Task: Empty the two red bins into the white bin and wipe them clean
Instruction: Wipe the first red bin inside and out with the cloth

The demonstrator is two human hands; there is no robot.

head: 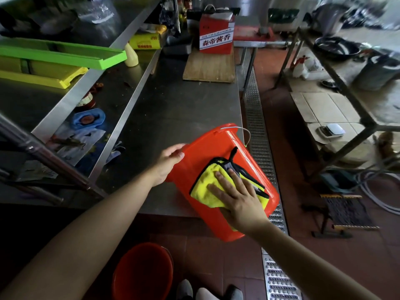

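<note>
Red bin [218,161] lies tilted on its side at the near corner of the steel desk [173,105], partly overhanging the edge. Left hand [167,162] — grip curled around the bin's rim, holding it. Right hand [238,198] — fingers spread flat, pressing a yellow cloth [205,187] against the bin's outer wall. A second red bin [142,271] stands upright on the floor below.

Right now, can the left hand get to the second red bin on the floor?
Probably yes, once it lets go. The left hand is steadying the red bin on the steel table; the other red bin sits uncovered below its forearm, nothing between.
</note>
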